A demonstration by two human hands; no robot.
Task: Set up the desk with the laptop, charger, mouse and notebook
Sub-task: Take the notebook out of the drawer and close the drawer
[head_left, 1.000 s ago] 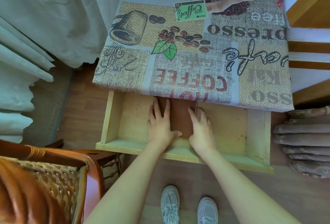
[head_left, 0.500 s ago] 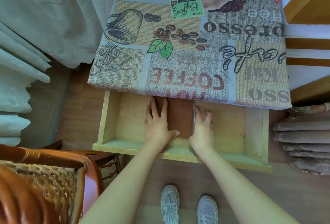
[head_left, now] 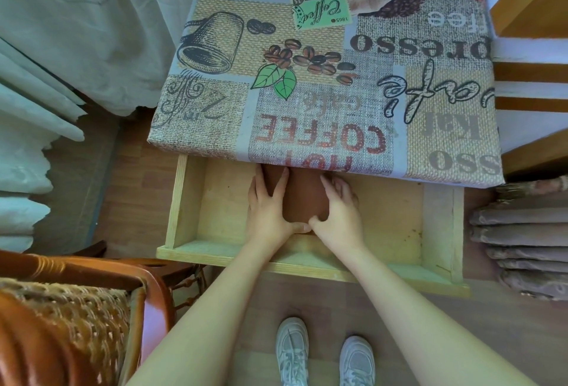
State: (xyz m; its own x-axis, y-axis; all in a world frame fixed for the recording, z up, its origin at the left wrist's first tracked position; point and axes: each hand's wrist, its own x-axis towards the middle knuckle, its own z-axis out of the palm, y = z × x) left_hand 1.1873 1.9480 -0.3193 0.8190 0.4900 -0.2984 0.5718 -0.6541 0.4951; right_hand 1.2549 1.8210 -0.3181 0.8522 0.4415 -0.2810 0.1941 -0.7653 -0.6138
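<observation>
Below the desk edge, at the centre of the view: notebook point(head_left: 302, 201), a brown-covered book lying flat on the floor of the open drawer point(head_left: 215, 201).
Notebook axis: long axis runs 12 to 6 o'clock; its far end is hidden under the hanging tablecloth point(head_left: 307, 78), its near short edge faces the drawer's front rail.
Left hand point(head_left: 270, 207): laid on the notebook's 9 o'clock side, fingers spread and almost straight toward 12 o'clock on the cover, thumb reaching round the near corner; it holds the book by that edge.
Right hand point(head_left: 339, 210): at the notebook's 3 o'clock side, fingers curled down over the long edge, thumb pressed on the near corner; the two thumbs nearly meet at the book's 6 o'clock end.
Drawer: pale wood, pulled out toward 6 o'clock from under the desk.
Tablecloth: coffee-themed print, covering the desk top and draping over the drawer's far part.
Chair point(head_left: 61, 324): wooden frame with woven cane seat, at 8 o'clock.
Curtain point(head_left: 76, 32): pale fabric from 9 to 11 o'clock.
Shoes point(head_left: 325, 352): a pale pair on the wood floor at 6 o'clock.
Folded fabric point(head_left: 522, 238): a stack at 3 o'clock, beside the drawer.
</observation>
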